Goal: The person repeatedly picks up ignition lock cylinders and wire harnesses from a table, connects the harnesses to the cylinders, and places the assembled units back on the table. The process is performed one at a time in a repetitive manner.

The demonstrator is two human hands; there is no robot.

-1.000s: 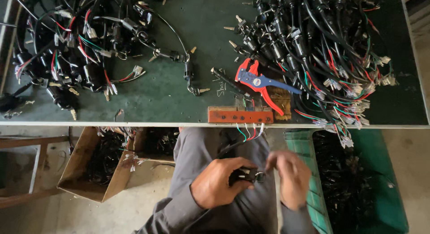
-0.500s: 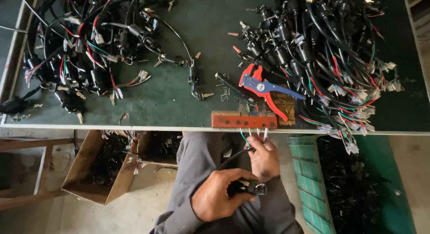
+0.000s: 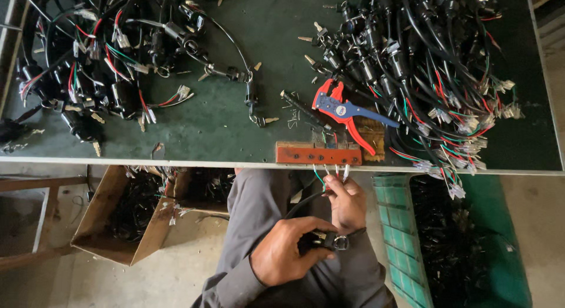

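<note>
my left hand (image 3: 288,256) is curled shut around the black lock switch (image 3: 321,242) low over my lap, its cable (image 3: 303,203) running up to my right hand (image 3: 347,203), whose fingers pinch the wire ends (image 3: 329,171) just under the orange block (image 3: 318,154) at the table (image 3: 223,125) edge.

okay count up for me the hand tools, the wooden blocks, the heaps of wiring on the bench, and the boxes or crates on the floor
Hand tools: 1, the red and blue stripper pliers.
Wooden blocks: 1, the orange block at the bench edge.
Wiring heaps: 2, left heap and right heap.
Floor containers: 2, cardboard box and green crate.
Total: 6
</note>
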